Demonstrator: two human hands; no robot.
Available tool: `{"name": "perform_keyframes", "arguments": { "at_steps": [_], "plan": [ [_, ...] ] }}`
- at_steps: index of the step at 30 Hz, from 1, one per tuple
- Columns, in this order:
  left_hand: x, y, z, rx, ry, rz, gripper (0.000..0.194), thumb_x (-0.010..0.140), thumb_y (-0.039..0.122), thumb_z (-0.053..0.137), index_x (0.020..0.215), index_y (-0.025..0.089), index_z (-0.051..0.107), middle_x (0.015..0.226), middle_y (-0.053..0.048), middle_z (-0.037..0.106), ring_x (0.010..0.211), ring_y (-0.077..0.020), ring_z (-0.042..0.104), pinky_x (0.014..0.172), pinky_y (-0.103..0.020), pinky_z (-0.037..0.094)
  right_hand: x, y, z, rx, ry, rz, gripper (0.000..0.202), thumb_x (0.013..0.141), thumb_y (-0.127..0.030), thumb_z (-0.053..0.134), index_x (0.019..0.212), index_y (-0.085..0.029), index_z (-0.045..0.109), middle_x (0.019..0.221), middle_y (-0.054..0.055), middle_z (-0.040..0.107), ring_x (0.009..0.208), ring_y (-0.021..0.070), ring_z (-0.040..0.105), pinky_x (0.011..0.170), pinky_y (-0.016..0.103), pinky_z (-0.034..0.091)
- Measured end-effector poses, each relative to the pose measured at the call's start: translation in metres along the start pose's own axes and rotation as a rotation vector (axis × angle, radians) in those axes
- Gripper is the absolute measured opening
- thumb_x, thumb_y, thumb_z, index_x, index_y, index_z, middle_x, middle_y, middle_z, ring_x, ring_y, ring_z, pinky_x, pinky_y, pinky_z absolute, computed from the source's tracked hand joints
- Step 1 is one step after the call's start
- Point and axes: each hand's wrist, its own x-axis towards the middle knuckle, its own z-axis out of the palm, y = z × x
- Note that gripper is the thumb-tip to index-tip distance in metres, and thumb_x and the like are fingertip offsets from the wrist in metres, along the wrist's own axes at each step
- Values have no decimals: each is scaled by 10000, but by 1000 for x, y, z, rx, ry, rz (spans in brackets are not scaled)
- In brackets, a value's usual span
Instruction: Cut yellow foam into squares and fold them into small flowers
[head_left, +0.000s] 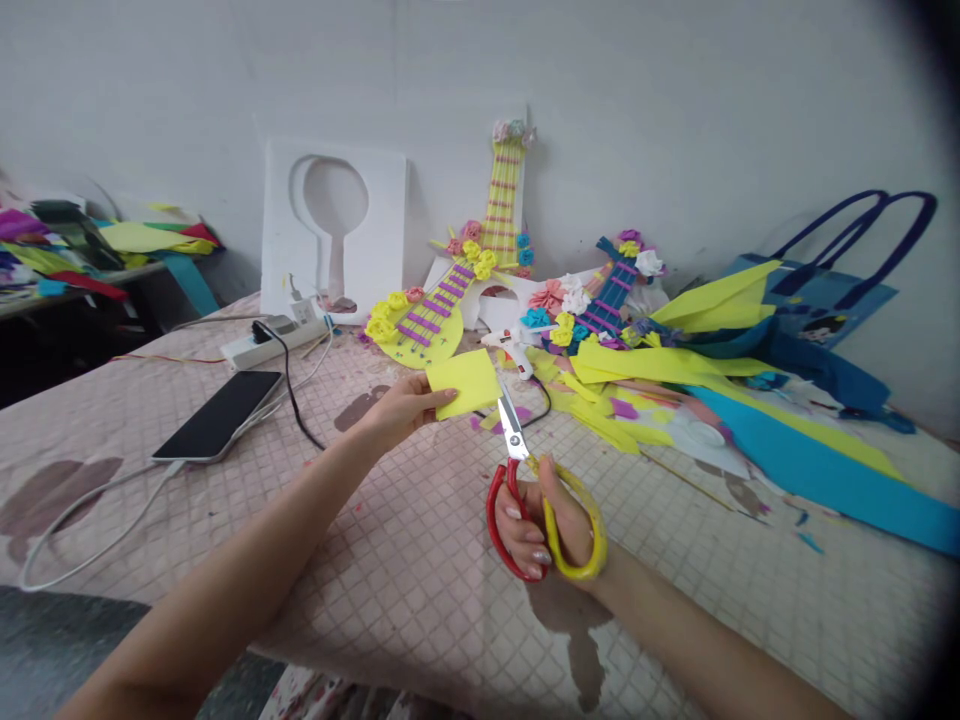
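My left hand (409, 405) pinches the left edge of a yellow paper square (466, 382) above the table. In my right hand (536, 520) is a pair of scissors (513, 440) with one red and one yellow handle, fingers through the loops. The blades point up and away, their tips at the right edge of the square; whether they touch it I cannot tell. Just beyond the paper lies a white glue gun (513, 352). Behind it leans a yellow paper guitar (435, 325) with purple strips and paper flowers.
Yellow crepe paper (660, 365) and a blue strip (817, 460) lie to the right, before a blue bag (832, 290). A phone (219, 415) on a white cable and a power strip (274, 342) are at left. A white foam board (386, 230) leans on the wall.
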Motion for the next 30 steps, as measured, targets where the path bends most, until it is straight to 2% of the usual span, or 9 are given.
{"name": "perform_keyframes", "arguments": {
  "at_steps": [5, 11, 17, 25, 30],
  "plan": [
    [0, 1, -1, 20, -18, 18, 298, 655, 173, 757, 937, 104, 688, 952, -95, 709, 846, -156, 656, 733, -206, 503, 0, 1, -2, 1, -7, 4, 614, 782, -741, 356, 696, -156, 521, 459, -82, 335, 333, 49, 285, 342, 184, 363],
    [0, -3, -1, 107, -25, 6, 392, 638, 189, 773, 1008, 113, 665, 971, -107, 703, 844, -162, 651, 740, -242, 492, -2, -2, 4, -14, 31, 29, 679, 762, -775, 324, 780, -137, 554, 530, -43, 403, 409, 79, 390, 428, 226, 396],
    [-2, -8, 0, 174, -57, -13, 396, 651, 214, 768, 1020, 118, 662, 1017, -116, 693, 824, -154, 649, 668, -212, 469, -2, -4, 4, -37, 18, 14, 697, 782, -768, 271, 784, -132, 555, 549, -41, 396, 419, 80, 388, 441, 228, 392],
    [0, -5, -1, 153, -61, -25, 415, 643, 216, 773, 1029, 115, 657, 998, -114, 695, 839, -161, 643, 720, -241, 479, -1, 0, -1, -12, 17, 5, 677, 801, -758, 218, 749, -155, 521, 528, -60, 343, 395, 67, 321, 414, 211, 374],
    [0, -5, -3, 179, -54, -20, 398, 649, 211, 768, 1025, 126, 666, 952, -96, 702, 746, -116, 618, 627, -197, 446, 0, 1, -1, 19, 6, 5, 662, 804, -755, 221, 730, -162, 507, 515, -64, 347, 381, 62, 319, 392, 202, 377]
  ]
}}
